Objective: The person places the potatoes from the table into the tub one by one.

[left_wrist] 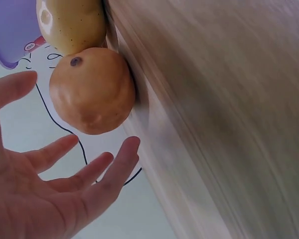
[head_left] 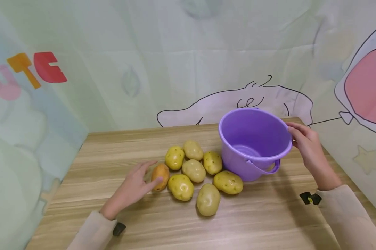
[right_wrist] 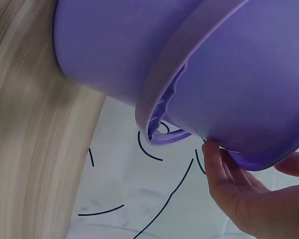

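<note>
My left hand (head_left: 134, 184) reaches around an orange-brown, potato-shaped piece (left_wrist: 92, 92) with a dark spot on its end. Thumb and fingers are spread, and the left wrist view shows gaps between them and the piece. It lies at the left end of a loose group of yellow and tan potatoes (head_left: 180, 187). To the right of the group stands a purple bucket (head_left: 238, 163), upright with nothing inside. On its right side my right hand (head_left: 307, 140) grips the rim, fingers against the outer wall beneath it and thumb by the edge.
The bucket's handle (right_wrist: 169, 64) hangs down on its near side. One tan potato (head_left: 208, 200) lies nearest the front, and a yellow one (head_left: 228, 182) sits right by the bucket's base. A printed cloth (head_left: 138, 86) hangs behind the wooden table (head_left: 113, 152).
</note>
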